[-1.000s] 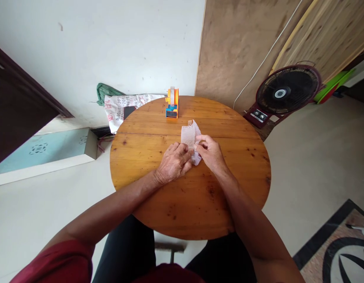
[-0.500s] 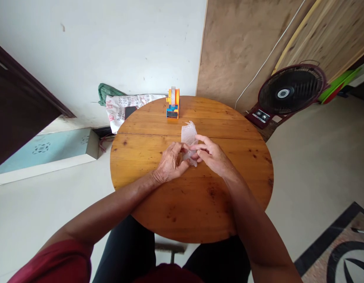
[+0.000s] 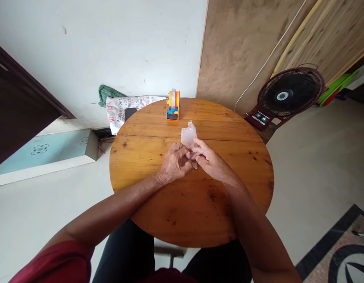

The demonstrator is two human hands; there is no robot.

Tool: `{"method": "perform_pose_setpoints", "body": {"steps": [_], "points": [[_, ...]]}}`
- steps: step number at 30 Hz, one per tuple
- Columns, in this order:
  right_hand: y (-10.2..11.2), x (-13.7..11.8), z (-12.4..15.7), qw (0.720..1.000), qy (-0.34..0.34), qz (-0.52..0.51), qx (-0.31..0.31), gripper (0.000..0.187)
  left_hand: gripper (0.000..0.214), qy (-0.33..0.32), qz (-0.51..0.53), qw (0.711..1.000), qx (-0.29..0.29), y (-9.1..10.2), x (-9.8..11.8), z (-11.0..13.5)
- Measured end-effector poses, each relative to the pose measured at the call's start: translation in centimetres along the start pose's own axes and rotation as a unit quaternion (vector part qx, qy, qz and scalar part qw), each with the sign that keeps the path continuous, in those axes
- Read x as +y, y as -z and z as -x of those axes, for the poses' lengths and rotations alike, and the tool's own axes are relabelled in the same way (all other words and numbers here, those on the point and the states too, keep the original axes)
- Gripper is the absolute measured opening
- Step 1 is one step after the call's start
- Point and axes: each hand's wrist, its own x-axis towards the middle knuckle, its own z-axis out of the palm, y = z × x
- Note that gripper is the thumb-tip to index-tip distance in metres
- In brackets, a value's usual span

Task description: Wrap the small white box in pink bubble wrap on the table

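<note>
A crumpled, see-through white plastic bag (image 3: 188, 135) lies between my hands, its far end flat on the round wooden table (image 3: 199, 212). My left hand (image 3: 175, 162) is curled, thumb and fingers closed on the bag's near part from the left. From the right, my right hand (image 3: 210, 160) pinches the same part, with one finger stretched over the plastic. The fingertips meet closely there and partly hide the bag's near end.
An orange and blue tape dispenser (image 3: 173, 105) stands at the table's far edge. Behind it to the left are a printed white sack (image 3: 118, 112) and a green bag (image 3: 109, 94). A dark red fan (image 3: 288, 94) stands beyond the table on the right.
Both hands have drawn slightly closer together and the left thumb has moved right, toward the right fingers. The bag's far end has shifted shape a little.
</note>
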Motion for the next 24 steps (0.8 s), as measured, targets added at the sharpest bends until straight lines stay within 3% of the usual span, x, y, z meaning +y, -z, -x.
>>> {"method": "perform_pose_setpoints", "body": {"steps": [6,9,12,14,20,24], "points": [[-0.3,0.0,-0.1,0.999,-0.007,-0.012,0.029,0.064,0.004,-0.008,-0.017,1.000,-0.003,0.0,0.0,0.1],[0.3,-0.3,-0.3,0.995,0.007,-0.018,0.098,0.055,0.005,-0.017,-0.052,0.998,-0.003,-0.1,-0.1,0.2],[1.4,-0.2,-0.5,0.981,0.022,0.006,0.195,0.034,0.006,-0.027,-0.083,0.996,-0.002,-0.1,-0.1,0.2],[1.9,0.2,-0.8,0.972,0.037,0.049,0.229,0.022,0.008,-0.026,-0.086,0.996,0.001,-0.1,-0.1,0.3],[1.3,1.7,-1.4,0.974,0.101,0.122,0.162,0.024,0.012,-0.024,-0.084,0.996,-0.005,-0.1,-0.2,0.5],[1.2,2.1,-1.4,0.973,0.062,0.144,0.167,0.022,0.009,-0.024,-0.075,0.996,-0.027,0.0,-0.2,0.5]]}}
